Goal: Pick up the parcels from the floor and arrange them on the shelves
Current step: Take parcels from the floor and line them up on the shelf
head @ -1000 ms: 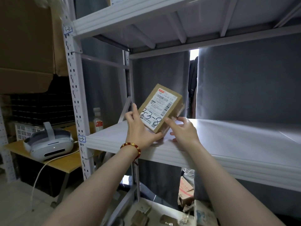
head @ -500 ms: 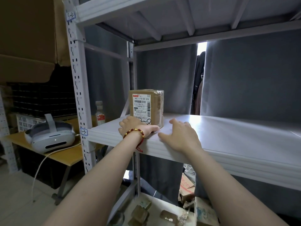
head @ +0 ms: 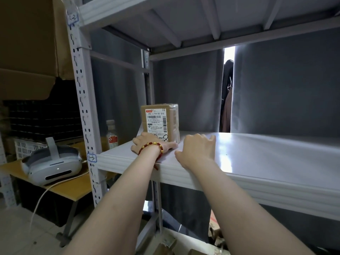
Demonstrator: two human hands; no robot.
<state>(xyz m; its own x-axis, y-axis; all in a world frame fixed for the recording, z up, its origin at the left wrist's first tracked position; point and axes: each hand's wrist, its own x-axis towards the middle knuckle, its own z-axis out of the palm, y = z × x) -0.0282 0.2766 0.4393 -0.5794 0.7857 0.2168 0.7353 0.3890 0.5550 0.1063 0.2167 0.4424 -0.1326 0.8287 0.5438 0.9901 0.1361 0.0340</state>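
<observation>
A brown cardboard parcel (head: 159, 122) with a white shipping label stands upright near the left end of the white shelf (head: 257, 159). My left hand (head: 150, 144), wearing a red bead bracelet, rests flat on the shelf right in front of the parcel, its thumb lying along the parcel's base. My right hand (head: 196, 149) lies on the shelf just right of the parcel with relaxed fingers, not touching it. More parcels (head: 214, 234) lie on the floor below the shelf.
The perforated shelf post (head: 82, 111) rises at the left. Beyond it a wooden table (head: 73, 188) carries a white headset (head: 50, 164) and a bottle (head: 111, 134). Another shelf (head: 184, 19) hangs overhead. A grey curtain (head: 285, 89) backs the shelf.
One second ago both hands held the parcel tilted above the shelf. It now stands upright on the shelf, and both hands have let go and dropped onto the shelf surface.
</observation>
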